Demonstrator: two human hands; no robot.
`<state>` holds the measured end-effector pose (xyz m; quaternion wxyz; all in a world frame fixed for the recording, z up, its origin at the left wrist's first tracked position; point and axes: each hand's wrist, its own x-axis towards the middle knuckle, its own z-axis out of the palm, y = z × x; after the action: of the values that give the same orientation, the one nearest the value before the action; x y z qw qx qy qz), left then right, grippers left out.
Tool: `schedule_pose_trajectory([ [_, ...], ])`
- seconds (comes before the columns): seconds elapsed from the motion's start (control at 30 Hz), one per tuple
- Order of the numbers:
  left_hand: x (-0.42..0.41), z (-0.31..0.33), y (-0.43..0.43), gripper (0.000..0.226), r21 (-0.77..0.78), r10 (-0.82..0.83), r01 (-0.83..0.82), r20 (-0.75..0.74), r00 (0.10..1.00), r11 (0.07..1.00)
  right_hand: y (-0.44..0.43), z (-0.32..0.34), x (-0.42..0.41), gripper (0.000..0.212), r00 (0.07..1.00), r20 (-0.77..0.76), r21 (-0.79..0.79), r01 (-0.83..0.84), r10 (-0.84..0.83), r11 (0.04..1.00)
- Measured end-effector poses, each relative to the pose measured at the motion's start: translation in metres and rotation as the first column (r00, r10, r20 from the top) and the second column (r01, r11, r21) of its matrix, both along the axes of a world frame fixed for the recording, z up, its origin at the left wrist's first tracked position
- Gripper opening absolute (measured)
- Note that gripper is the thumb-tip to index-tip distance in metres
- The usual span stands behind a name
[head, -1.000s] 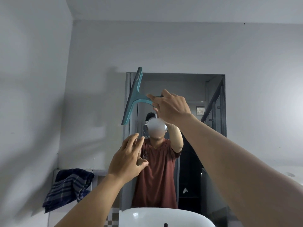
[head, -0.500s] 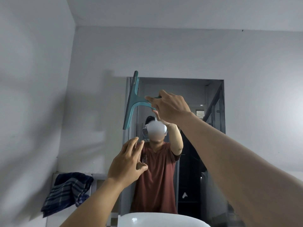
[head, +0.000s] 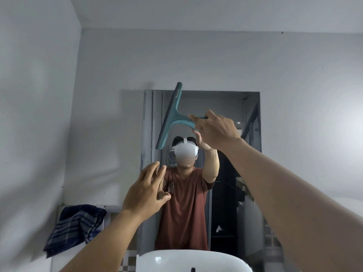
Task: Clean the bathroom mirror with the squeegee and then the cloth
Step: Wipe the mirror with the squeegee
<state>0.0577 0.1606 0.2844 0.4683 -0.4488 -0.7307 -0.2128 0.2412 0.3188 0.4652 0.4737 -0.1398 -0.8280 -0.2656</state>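
Note:
The rectangular bathroom mirror (head: 231,107) hangs on the grey wall straight ahead. My right hand (head: 215,131) grips the handle of a teal squeegee (head: 170,116). Its blade stands almost upright against the upper left part of the glass, its top end just above the mirror's top edge. My left hand (head: 146,190) is raised lower down at the mirror's left edge, fingers spread, holding nothing. A dark blue striped cloth (head: 75,225) is draped over a ledge at the lower left.
A white basin (head: 188,261) sits below the mirror at the bottom edge of view. The mirror reflects a person in a red shirt and a dark doorway. A grey side wall (head: 35,114) closes in on the left.
The squeegee has slid right, off the mirror's left edge onto the glass. My left hand has stayed at about the same spot.

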Motion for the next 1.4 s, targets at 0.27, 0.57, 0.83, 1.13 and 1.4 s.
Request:
schedule_pose_trajectory([
  [0.27,-0.001,0.005,-0.004,0.097,-0.034,0.047,-0.049,-0.058,0.997,0.998,0.029,-0.012,0.028,0.058,0.999,-0.032,-0.023,0.041,-0.042,0.999],
  [0.57,-0.005,0.037,-0.017,0.058,0.001,-0.038,0.039,-0.124,0.992,0.999,0.040,-0.021,0.033,0.052,0.996,-0.070,-0.073,0.057,-0.062,0.996],
  [0.83,-0.013,0.096,-0.030,0.083,-0.032,0.053,-0.059,-0.169,0.984,0.998,0.037,-0.025,0.033,0.049,0.990,-0.098,-0.137,0.091,-0.105,0.986],
  [1.13,-0.022,0.104,-0.034,0.088,-0.050,0.002,-0.014,-0.233,0.972,0.999,0.035,-0.036,0.045,0.048,0.981,-0.143,-0.191,0.100,-0.128,0.977],
  [1.4,-0.026,0.112,-0.040,0.092,-0.069,-0.009,-0.009,-0.260,0.966,0.998,0.047,-0.054,0.046,0.048,0.969,-0.214,-0.301,0.056,-0.124,0.952],
])
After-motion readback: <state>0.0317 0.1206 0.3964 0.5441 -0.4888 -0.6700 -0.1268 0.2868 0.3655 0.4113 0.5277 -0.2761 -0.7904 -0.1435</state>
